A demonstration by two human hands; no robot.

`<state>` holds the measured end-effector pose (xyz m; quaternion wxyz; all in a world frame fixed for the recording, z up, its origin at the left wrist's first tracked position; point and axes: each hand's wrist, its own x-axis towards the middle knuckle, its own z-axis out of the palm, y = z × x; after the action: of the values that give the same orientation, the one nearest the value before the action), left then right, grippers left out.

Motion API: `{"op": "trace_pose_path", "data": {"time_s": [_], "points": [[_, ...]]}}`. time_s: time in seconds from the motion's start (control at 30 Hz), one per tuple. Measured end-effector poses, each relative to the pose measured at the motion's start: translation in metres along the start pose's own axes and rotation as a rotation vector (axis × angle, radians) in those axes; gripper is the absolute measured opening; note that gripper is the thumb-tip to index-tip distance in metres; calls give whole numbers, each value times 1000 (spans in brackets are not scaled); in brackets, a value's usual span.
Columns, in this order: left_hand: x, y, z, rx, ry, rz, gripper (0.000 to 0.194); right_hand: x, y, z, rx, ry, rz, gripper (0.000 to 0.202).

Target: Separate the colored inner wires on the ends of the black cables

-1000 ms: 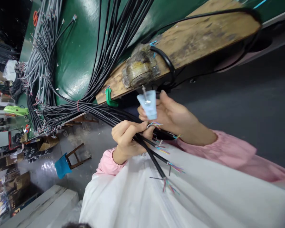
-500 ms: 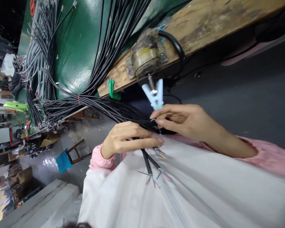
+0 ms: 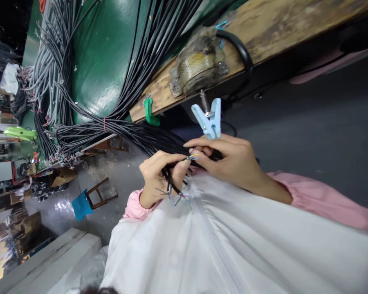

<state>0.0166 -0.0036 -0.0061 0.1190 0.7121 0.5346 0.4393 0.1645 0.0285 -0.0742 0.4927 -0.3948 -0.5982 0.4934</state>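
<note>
Black cables (image 3: 168,176) sit pinched in left fingers (image 3: 180,169), right fingers (image 3: 210,143) beside coloured wires (image 3: 194,157), grip unclear.

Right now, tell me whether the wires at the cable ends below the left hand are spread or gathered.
Spread: the coloured wires fan out in different directions from the black cables below the left hand.

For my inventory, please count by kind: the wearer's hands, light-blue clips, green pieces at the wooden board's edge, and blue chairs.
Left hand and right hand: 2
Light-blue clip: 1
Green piece: 1
Blue chair: 1
Total: 5
</note>
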Motion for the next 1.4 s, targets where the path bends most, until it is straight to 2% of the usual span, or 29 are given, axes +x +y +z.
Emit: {"op": "trace_pose_path", "data": {"time_s": [0.07,0.17,0.33,0.47,0.63,0.8,0.93,1.13,1.2,1.4], "points": [[0,-1,0,2,-20,-12,32,0,-12,-6,64,16,-10,11],[0,-3,0,-30,-29,2,30,0,-24,-10,190,-31,-28,10],[1,-2,4,-38,-33,34,26,-3,-28,-8,268,35,-40,5],[3,-1,9,-28,9,35,23,-2,-31,-6,269,91,-11,12],[5,-2,16,-107,38,57,22,1,-37,-7,149,188,-69,16],[1,-3,19,-14,60,20,30,0,-38,-6,-37,271,-133,16],[0,-4,22,1,72,12,29,-2,-37,-8,-79,388,-91,18],[-4,-9,29,-13,68,-63,37,1,-36,-12,4,267,-40,17],[-5,-10,30,9,63,-85,38,2,-35,-11,2,269,-30,17],[-2,-5,26,-12,55,-63,23,3,-30,-11,2,249,-4,16]]}}
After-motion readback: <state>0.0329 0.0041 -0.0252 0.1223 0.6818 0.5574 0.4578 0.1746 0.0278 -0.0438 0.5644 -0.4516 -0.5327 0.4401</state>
